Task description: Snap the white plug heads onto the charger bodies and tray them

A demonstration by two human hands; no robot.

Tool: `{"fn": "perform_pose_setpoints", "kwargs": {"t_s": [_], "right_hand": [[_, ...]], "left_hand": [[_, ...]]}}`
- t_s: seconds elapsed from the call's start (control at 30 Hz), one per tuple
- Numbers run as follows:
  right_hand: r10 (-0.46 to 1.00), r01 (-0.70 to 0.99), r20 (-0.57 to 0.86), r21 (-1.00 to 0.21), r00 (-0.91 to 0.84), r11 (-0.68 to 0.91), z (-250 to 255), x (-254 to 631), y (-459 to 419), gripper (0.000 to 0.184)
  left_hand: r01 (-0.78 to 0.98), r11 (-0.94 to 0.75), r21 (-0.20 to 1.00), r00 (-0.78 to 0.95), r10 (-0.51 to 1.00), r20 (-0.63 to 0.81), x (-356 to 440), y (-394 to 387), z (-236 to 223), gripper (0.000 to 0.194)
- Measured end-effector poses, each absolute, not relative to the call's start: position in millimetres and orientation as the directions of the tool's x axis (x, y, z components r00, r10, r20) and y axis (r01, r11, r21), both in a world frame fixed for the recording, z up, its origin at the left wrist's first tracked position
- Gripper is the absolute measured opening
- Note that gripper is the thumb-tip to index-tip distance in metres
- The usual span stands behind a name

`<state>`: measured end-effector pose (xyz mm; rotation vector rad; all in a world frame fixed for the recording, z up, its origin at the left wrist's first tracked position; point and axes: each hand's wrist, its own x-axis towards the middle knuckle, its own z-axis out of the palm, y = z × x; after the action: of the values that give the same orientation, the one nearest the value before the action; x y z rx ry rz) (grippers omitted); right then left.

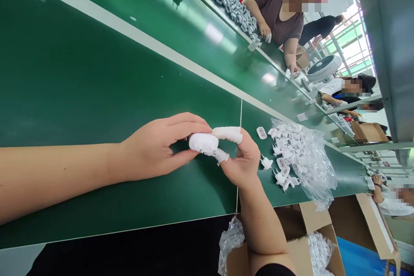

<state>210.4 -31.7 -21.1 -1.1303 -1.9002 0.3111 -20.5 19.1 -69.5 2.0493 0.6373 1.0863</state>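
Observation:
My left hand (158,146) reaches in from the left, its thumb and fingers closed on one end of a small white rounded plastic charger piece (203,143). On the other end, my right hand (244,155) pinches it between thumb and index finger, both covered by white finger cots. The piece is held just above the green work surface (113,108); small metal bits show along its lower edge. To the right of my right hand lie loose white plug pieces (267,163) and a flat oval white part (261,133).
A clear plastic bag (318,164) with several white plug pieces lies on the right. Cardboard boxes (315,217) stand below the table edge. Across a conveyor belt (207,30), a co-worker (274,13) handles parts beside a heap of grey-white pieces (236,10). A fan (324,67) stands farther along.

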Motion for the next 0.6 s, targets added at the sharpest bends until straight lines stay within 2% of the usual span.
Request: {"fn": "perform_pose_setpoints", "kwargs": {"t_s": [0.1, 0.17, 0.23, 0.37, 0.6], "right_hand": [[0.698, 0.573, 0.675, -0.482, -0.238, 0.662, -21, 210, -34, 0.025], [0.657, 0.555, 0.709, -0.448, -0.257, 0.701, -22, 210, -35, 0.033], [0.642, 0.568, 0.72, -0.421, -0.265, 0.707, -23, 211, -36, 0.035], [0.644, 0.625, 0.72, -0.384, -0.257, 0.679, -25, 211, -38, 0.028], [0.64, 0.571, 0.729, -0.426, -0.242, 0.701, -22, 206, -36, 0.029]], "left_hand": [[-0.04, -0.723, 0.69, 0.512, 0.578, 0.636, -23, 18, -70, 0.05], [-0.089, -0.734, 0.673, 0.515, 0.545, 0.662, -25, 15, -67, 0.059], [-0.084, -0.704, 0.705, 0.52, 0.573, 0.634, -27, 11, -63, 0.055], [-0.02, -0.634, 0.773, 0.553, 0.637, 0.537, -30, 6, -59, 0.047], [-0.102, -0.633, 0.767, 0.54, 0.612, 0.577, -33, 9, -70, 0.057]]}}
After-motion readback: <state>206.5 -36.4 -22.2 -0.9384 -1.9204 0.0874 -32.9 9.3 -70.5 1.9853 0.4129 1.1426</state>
